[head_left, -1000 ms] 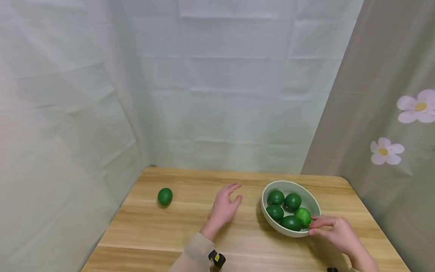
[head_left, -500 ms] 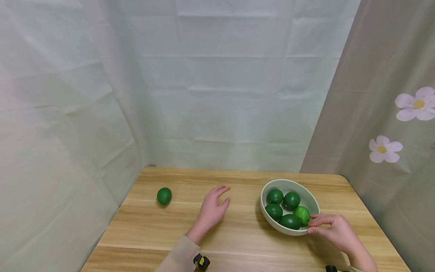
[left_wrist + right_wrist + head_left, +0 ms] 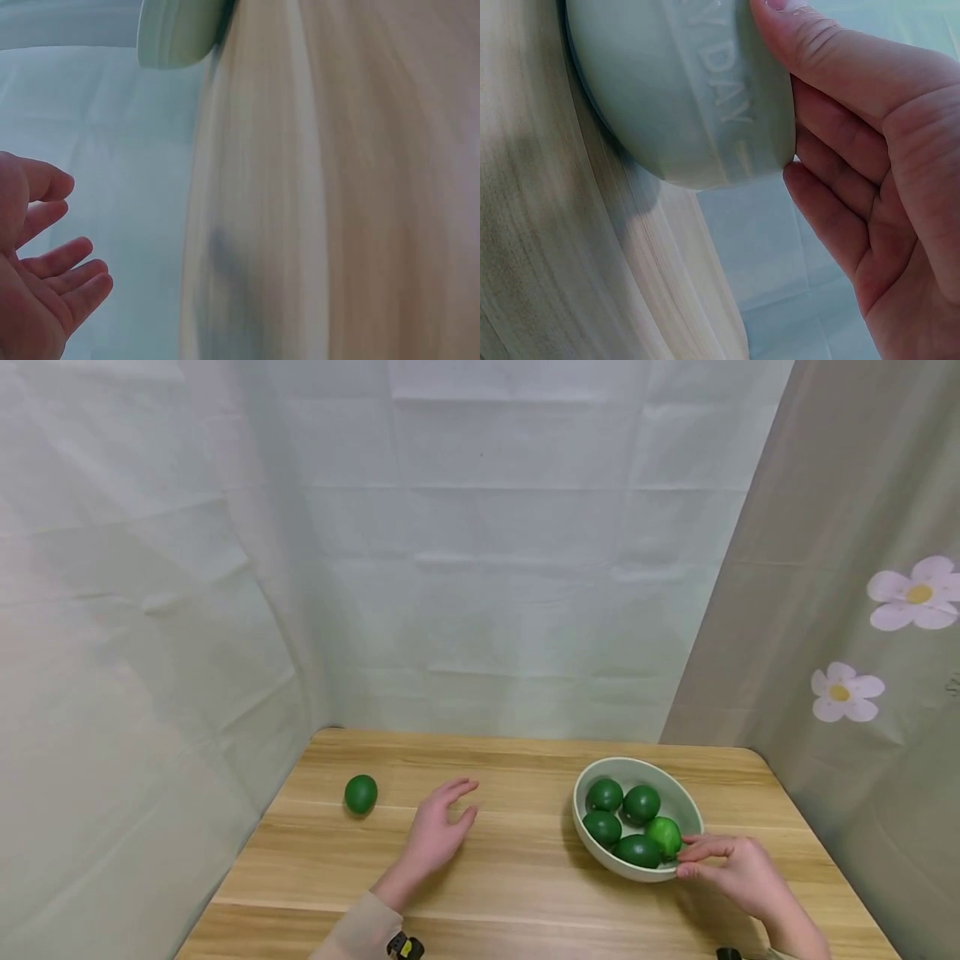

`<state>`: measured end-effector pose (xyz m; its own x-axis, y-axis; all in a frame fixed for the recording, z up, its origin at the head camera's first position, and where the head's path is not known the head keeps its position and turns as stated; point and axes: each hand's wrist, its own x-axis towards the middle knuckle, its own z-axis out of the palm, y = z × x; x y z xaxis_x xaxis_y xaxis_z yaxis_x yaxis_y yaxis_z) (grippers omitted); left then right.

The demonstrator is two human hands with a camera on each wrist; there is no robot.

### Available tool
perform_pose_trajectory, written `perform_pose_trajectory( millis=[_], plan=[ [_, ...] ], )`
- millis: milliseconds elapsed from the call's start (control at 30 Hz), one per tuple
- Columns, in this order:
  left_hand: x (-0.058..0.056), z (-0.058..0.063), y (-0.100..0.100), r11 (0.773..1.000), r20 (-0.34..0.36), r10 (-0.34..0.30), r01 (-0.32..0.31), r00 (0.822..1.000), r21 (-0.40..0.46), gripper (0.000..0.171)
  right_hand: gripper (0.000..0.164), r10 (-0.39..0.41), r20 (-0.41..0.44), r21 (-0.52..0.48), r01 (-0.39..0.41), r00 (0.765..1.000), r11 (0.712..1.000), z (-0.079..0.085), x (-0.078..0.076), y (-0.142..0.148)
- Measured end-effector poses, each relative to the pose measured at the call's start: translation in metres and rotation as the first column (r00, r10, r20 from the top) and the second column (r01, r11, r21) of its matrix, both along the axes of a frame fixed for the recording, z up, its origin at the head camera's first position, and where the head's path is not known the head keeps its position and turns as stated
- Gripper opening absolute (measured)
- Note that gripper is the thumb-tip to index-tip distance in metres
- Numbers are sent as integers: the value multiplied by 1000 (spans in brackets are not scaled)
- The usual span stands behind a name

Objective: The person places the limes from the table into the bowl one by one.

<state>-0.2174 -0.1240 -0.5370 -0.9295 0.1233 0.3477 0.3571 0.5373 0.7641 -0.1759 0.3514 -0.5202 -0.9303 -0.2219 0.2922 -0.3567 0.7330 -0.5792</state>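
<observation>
My right hand [image 3: 738, 872] pinches the near right rim of a pale green bowl [image 3: 681, 802], thumb outside and fingers over the edge. The right wrist view shows the thumb against the raised lettering on the bowl's wall [image 3: 682, 97]. In the bowl lie several dark green avocados [image 3: 637, 851] and one brighter green lime-like fruit [image 3: 663, 836], close to the right fingertips. A single avocado [image 3: 361, 794] lies on the table at the left. My left hand [image 3: 435, 831] is above the table to the right of that avocado, fingers loosely bent and holding nothing.
The wooden table [image 3: 510, 893] has rounded far corners. Pale hanging cloth [image 3: 480, 610] stands behind and left of it, and a flower-print curtain [image 3: 787, 635] hangs at the right.
My left hand has moved left across the table, away from the bowl and nearer to the single avocado. The right hand keeps its hold on the bowl's rim, and the fruit has stayed put.
</observation>
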Motion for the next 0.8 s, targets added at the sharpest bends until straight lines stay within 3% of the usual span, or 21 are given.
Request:
perform_pose_trajectory(
  millis=[500,800],
  plan=[
    [9,1,-51,995,9,100,-100,995,10,40,16,-4,2,1,4,1000,1000,-2,0,0],
    [13,-1,-82,983,-99,182,-181,978,17,39,16,-6,8,7,6,1000,1000,-1,-1,0]
  ],
)
